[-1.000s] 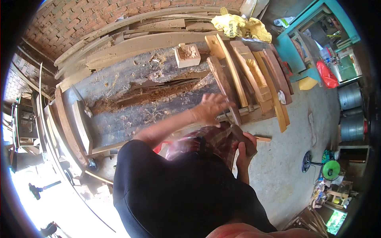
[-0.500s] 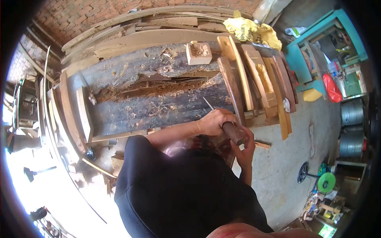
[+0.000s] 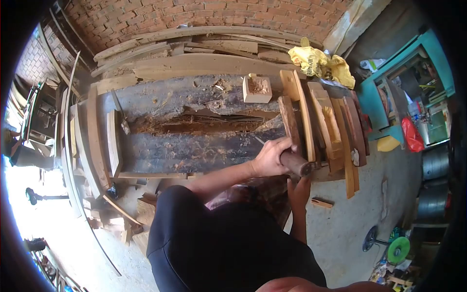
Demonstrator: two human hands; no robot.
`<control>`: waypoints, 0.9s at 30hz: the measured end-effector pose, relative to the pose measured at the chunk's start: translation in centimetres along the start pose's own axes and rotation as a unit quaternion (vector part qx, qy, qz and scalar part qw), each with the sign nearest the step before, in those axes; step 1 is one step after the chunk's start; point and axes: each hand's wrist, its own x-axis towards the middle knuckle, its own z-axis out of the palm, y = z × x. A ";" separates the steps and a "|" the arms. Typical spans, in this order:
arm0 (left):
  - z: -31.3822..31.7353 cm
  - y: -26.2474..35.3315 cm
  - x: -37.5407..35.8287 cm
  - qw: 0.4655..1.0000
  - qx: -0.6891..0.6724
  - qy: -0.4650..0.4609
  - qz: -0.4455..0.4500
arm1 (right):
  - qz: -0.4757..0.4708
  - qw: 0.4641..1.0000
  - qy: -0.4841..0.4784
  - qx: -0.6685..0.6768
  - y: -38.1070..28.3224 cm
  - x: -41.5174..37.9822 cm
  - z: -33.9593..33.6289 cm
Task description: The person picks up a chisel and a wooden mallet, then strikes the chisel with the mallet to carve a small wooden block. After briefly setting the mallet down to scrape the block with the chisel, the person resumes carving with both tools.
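My left hand (image 3: 272, 158) is closed around a dark brown wooden cylinder (image 3: 295, 163), whose round end points down and to the right. A thin pale rod (image 3: 259, 140) sticks out beyond the same hand on the far side; whether it joins the cylinder is hidden. Just under the cylinder's end is my right hand (image 3: 298, 192), its fingers mostly covered. Both hands are at the near edge of a large dark wooden slab (image 3: 194, 151) strewn with shavings and split by a long rough hollow. A pale wooden block (image 3: 257, 90) with a scooped-out top sits towards the back.
Several shaped wooden pieces (image 3: 335, 143) lie across the slab's right end, with a yellow bag (image 3: 321, 63) behind them. Boards (image 3: 114, 146) stand along the left end. A wood offcut (image 3: 322, 203) and a green fan (image 3: 398, 250) are on the floor to the right.
The view has tilted up, showing more brick wall. My right hand has shifted from beside the cylinder's end to below it. My left hand keeps its grip.
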 end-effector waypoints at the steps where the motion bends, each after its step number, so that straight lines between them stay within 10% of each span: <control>1: 0.0 0.0 0.9 1.000 -0.006 -0.002 -0.001 | 0.004 1.000 0.000 -0.004 -0.3 0.4 0.0; 8: 0.1 -1.5 7.7 0.979 0.127 0.053 0.153 | 0.080 0.991 -0.052 -0.089 -2.9 4.3 1.8; 27: -1.5 -7.8 13.0 0.973 0.137 0.170 0.080 | 0.083 0.992 -0.012 -0.098 -3.4 4.5 2.5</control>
